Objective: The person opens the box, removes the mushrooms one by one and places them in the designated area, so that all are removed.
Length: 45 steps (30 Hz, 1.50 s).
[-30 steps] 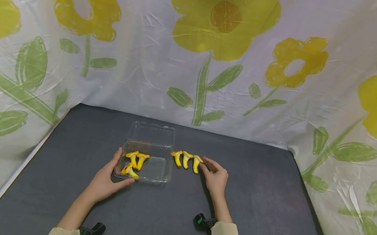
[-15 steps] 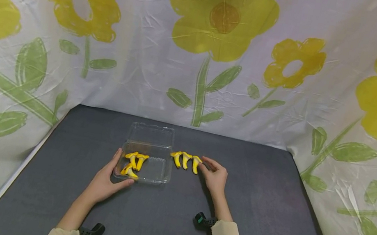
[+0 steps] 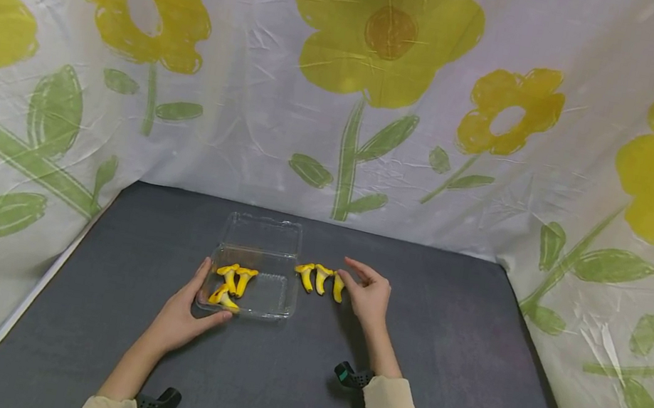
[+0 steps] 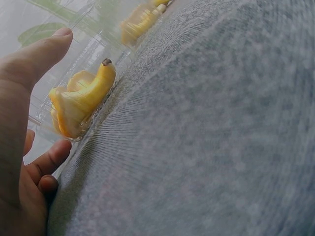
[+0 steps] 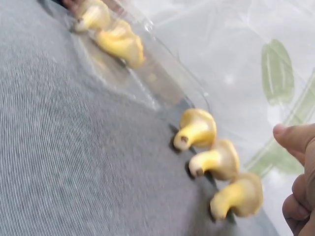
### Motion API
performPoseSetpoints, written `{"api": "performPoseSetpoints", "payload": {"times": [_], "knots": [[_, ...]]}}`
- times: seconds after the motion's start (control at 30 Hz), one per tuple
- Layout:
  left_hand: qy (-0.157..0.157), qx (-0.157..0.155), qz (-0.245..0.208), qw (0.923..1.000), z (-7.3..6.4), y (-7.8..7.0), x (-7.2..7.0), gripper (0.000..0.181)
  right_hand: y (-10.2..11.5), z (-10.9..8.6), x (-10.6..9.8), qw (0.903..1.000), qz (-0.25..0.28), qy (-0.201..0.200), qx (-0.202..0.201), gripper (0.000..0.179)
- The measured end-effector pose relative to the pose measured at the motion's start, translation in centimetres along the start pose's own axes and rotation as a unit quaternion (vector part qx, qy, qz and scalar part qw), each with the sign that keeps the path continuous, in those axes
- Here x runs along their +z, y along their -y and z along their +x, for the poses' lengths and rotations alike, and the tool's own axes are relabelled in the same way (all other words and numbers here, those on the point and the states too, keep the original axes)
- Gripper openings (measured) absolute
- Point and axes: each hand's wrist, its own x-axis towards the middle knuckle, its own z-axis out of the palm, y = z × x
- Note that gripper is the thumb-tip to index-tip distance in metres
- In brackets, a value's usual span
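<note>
A clear plastic clamshell box (image 3: 275, 296) lies with its lid back; three yellow chanterelle mushrooms (image 3: 245, 281) are in its left half. My left hand (image 3: 177, 323) rests at the box's front left corner, thumb along the front and fingers by the left side; in the left wrist view its thumb (image 4: 47, 54) is straight. Right of the box, three more chanterelles (image 5: 219, 160) stand in a row with their stems toward me. My right hand (image 3: 370, 298) hovers at the rightmost chanterelle (image 3: 338, 289), overlapping its cap in the head view, thumb and forefinger apart, holding nothing.
A dark grey cloth (image 3: 271, 382) covers the table. Behind it and at both sides hangs a white curtain (image 3: 235, 131) printed with yellow flowers. A black wrist device (image 3: 159, 403) sits at each sleeve end.
My right hand has risen a little and shifted left and away from me, off the rightmost chanterelle's side. The left hand, box and chanterelles stay in place.
</note>
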Motion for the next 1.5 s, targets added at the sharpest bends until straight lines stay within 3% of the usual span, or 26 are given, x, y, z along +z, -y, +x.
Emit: {"api": "performPoseSetpoints", "payload": {"times": [0.67,1.13,1.5], "knots": [[-0.006,0.012,-0.003,0.9999,-0.1,0.1,0.2,0.116,4.6,-0.7,5.5,0.9943,0.026,0.100,-0.028,0.026],[0.000,-0.005,-0.002,1.0000,-0.1,-0.2,-0.1,0.116,6.3,-1.4,8.9,0.9855,0.041,0.148,-0.073,0.025],[0.002,-0.001,-0.004,1.0000,0.0,0.0,0.0,0.118,6.6,-1.3,10.8,0.9813,0.016,0.183,-0.059,0.027]]}}
